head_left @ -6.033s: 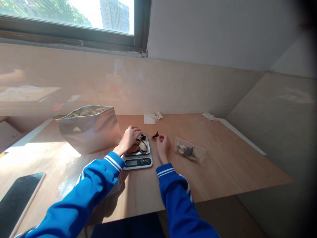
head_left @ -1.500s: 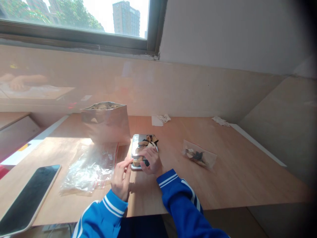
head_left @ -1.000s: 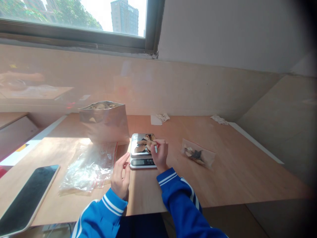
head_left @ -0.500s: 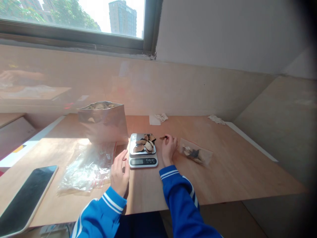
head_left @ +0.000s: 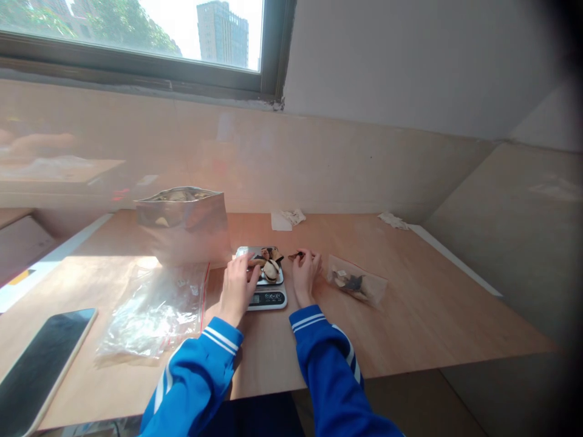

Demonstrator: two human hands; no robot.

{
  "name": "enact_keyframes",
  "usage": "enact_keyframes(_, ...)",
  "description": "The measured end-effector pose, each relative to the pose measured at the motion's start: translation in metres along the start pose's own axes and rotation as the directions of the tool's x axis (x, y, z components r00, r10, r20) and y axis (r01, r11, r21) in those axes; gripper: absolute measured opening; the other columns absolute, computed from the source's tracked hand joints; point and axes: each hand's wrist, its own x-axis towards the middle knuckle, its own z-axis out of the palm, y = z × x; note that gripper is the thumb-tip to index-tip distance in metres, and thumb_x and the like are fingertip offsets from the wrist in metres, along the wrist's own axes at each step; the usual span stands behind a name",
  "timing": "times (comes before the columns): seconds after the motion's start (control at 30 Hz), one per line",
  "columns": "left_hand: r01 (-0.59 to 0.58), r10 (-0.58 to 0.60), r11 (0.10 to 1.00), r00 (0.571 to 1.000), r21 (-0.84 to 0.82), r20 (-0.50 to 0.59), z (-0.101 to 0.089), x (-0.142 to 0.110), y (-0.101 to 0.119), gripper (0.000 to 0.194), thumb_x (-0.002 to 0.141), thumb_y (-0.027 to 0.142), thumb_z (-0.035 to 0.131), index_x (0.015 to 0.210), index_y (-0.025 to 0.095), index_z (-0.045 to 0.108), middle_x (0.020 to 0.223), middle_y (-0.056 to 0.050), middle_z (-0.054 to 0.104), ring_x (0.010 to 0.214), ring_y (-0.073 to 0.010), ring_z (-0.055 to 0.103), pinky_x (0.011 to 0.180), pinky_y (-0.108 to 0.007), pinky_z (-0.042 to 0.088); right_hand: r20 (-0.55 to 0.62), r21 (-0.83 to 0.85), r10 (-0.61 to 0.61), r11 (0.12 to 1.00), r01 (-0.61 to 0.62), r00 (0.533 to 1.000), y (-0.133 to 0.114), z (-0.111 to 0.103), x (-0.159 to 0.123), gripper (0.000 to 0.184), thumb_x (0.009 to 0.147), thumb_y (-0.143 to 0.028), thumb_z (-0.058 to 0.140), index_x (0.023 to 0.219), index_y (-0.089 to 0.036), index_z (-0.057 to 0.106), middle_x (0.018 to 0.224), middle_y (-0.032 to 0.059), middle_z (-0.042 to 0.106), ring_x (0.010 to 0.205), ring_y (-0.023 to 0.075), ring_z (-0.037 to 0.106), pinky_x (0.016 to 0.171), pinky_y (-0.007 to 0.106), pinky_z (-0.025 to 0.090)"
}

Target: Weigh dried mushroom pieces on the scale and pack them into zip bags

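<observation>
A small digital kitchen scale (head_left: 268, 297) sits in the middle of the wooden table (head_left: 410, 315) with several dried brown and pale slices (head_left: 270, 267) on its steel plate. My left hand (head_left: 239, 285) rests over the plate's left side, fingers curled onto the slices. Just right of the scale, my right hand (head_left: 306, 272) pinches a small dark dried piece (head_left: 294, 256). Both arms wear blue sleeves with white stripes.
An open silver pouch (head_left: 184, 223) of dried slices stands behind and left of the scale. A pile of clear zip bags (head_left: 155, 306) lies to the left, a filled small bag (head_left: 355, 282) to the right. A phone (head_left: 40, 358) lies at front left; crumpled tissues (head_left: 286, 217) sit by the wall.
My left hand moved from the table in front of the scale up onto the plate's slices. My right hand still pinches the dark piece taken off the scale and has barely moved.
</observation>
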Motion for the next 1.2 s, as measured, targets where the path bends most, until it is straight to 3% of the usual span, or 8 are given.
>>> enact_keyframes(0.07, -0.111, 0.111, 0.994, 0.994, -0.002, 0.018, 0.0, -0.003, 0.005, 0.034, 0.09, 0.032, 0.05, 0.122, 0.02, 0.055, 0.119, -0.01, 0.063, 0.112, -0.0244, 0.055, 0.095, -0.04, 0.043, 0.015, -0.012, 0.008, 1.0, -0.008, 1.0, -0.001, 0.0, 0.001, 0.023, 0.082, -0.016, 0.046, 0.096, -0.018, 0.065, 0.1, 0.0108, 0.053, 0.096, 0.0252, 0.05, 0.085, 0.038, 0.035)
enact_keyframes(0.13, -0.143, 0.143, 0.99, 0.99, 0.002, 0.011, 0.0, -0.005, 0.008, 0.035, 0.09, 0.032, 0.049, 0.123, 0.02, 0.054, 0.121, -0.01, 0.062, 0.114, -0.0241, 0.054, 0.096, -0.039, 0.042, 0.024, -0.014, 0.013, 1.0, -0.013, 1.0, -0.002, -0.001, 0.001, 0.023, 0.082, -0.015, 0.046, 0.096, -0.018, 0.064, 0.1, 0.0109, 0.053, 0.097, 0.0253, 0.05, 0.085, 0.038, 0.035)
enact_keyframes(0.3, 0.013, -0.01, 0.997, 0.999, 0.078, -0.036, 0.005, 0.001, 0.001, 0.031, 0.091, 0.03, 0.047, 0.118, 0.018, 0.056, 0.117, -0.011, 0.064, 0.109, -0.0255, 0.055, 0.089, -0.039, 0.044, 0.019, -0.001, 0.017, 1.0, -0.017, 1.0, -0.003, -0.001, 0.001, 0.023, 0.081, -0.014, 0.046, 0.094, -0.017, 0.065, 0.1, 0.0111, 0.053, 0.096, 0.0256, 0.05, 0.085, 0.039, 0.035)
enact_keyframes(0.53, 0.04, -0.043, 0.997, 0.999, 0.064, 0.033, 0.009, 0.005, -0.009, 0.02, 0.091, 0.026, 0.046, 0.097, 0.02, 0.063, 0.1, -0.007, 0.067, 0.095, -0.0237, 0.057, 0.081, -0.037, 0.044, 0.012, 0.02, 0.025, 1.0, -0.025, 1.0, -0.003, 0.0, 0.001, 0.023, 0.08, -0.015, 0.046, 0.094, -0.018, 0.064, 0.101, 0.0105, 0.054, 0.096, 0.0249, 0.05, 0.085, 0.039, 0.034)
enact_keyframes(0.77, 0.072, -0.072, 0.987, 0.997, -0.146, 0.008, 0.005, 0.006, -0.011, 0.025, 0.094, 0.033, 0.04, 0.101, 0.019, 0.06, 0.099, -0.007, 0.059, 0.092, -0.0195, 0.058, 0.081, -0.034, 0.048, 0.014, 0.025, 0.021, 0.999, -0.021, 1.0, -0.003, -0.001, 0.001, 0.022, 0.081, -0.015, 0.045, 0.092, -0.017, 0.063, 0.099, 0.0101, 0.053, 0.096, 0.0246, 0.05, 0.087, 0.039, 0.034)
enact_keyframes(0.9, 0.084, -0.108, 0.968, 0.99, -0.236, -0.088, 0.0, 0.0, -0.008, 0.022, 0.094, 0.031, 0.043, 0.104, 0.02, 0.059, 0.102, -0.007, 0.058, 0.096, -0.0189, 0.058, 0.085, -0.034, 0.049, 0.005, 0.042, 0.014, 0.999, -0.014, 1.0, -0.002, 0.0, 0.001, 0.022, 0.081, -0.015, 0.045, 0.092, -0.017, 0.063, 0.099, 0.0102, 0.052, 0.096, 0.0248, 0.049, 0.087, 0.039, 0.033)
enact_keyframes(1.0, 0.031, -0.074, 0.972, 0.981, -0.232, -0.177, -0.005, -0.009, -0.007, 0.019, 0.092, 0.026, 0.048, 0.106, 0.019, 0.058, 0.102, -0.007, 0.058, 0.098, -0.0188, 0.057, 0.088, -0.035, 0.049, 0.009, 0.039, 0.018, 0.999, -0.018, 1.0, -0.002, 0.0, 0.0, 0.022, 0.08, -0.015, 0.045, 0.093, -0.018, 0.063, 0.1, 0.0102, 0.052, 0.097, 0.0253, 0.049, 0.087, 0.039, 0.033)
enact_keyframes(1.2, -0.19, 0.143, 0.965, 0.96, -0.183, -0.242, -0.023, -0.04, 0.008, 0.02, 0.086, 0.017, 0.054, 0.106, 0.017, 0.057, 0.097, -0.008, 0.058, 0.091, -0.0189, 0.06, 0.08, -0.035, 0.053, 0.01, 0.037, 0.022, 0.999, -0.022, 1.0, -0.004, 0.0, 0.0, 0.021, 0.081, -0.015, 0.045, 0.092, -0.018, 0.063, 0.1, 0.0105, 0.052, 0.097, 0.0256, 0.049, 0.086, 0.039, 0.034)
